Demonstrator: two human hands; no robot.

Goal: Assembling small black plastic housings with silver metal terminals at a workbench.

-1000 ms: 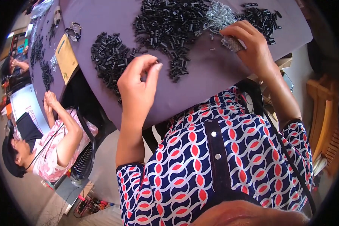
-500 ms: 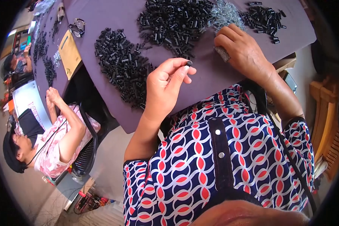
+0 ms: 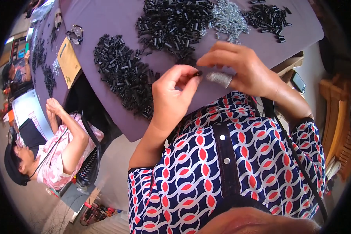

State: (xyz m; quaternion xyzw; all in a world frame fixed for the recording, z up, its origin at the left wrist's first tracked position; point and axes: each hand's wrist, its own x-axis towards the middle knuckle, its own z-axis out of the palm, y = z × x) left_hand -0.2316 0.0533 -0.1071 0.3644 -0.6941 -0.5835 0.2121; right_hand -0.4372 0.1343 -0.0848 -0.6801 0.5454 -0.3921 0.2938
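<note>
- Black part (image 3: 199,73), small and dark, sits between the two hands, raised just off the tabletop; clock directions below run from it.
- Left hand (image 3: 171,91), at 8 o'clock: thumb and index finger pinch the part at their tips, the other fingers curled behind.
- Right hand (image 3: 247,69), at 3 o'clock: index finger and thumb stand apart, tips close to the part. Whether they touch it I cannot tell. A grey wrap (image 3: 220,79) covers the thumb.
- Large black heap (image 3: 173,27), at 11 o'clock.
- Silvery pile (image 3: 230,21), at 1 o'clock, beside that heap.
- Smaller black pile (image 3: 267,17), at 2 o'clock.
- Left-side black heap (image 3: 123,72), at 9 o'clock, near the left hand.
- Yellow-brown envelope (image 3: 68,60), at 9 o'clock, well apart.
- Seated co-worker (image 3: 62,156), at 8 o'clock, hands together.
</note>
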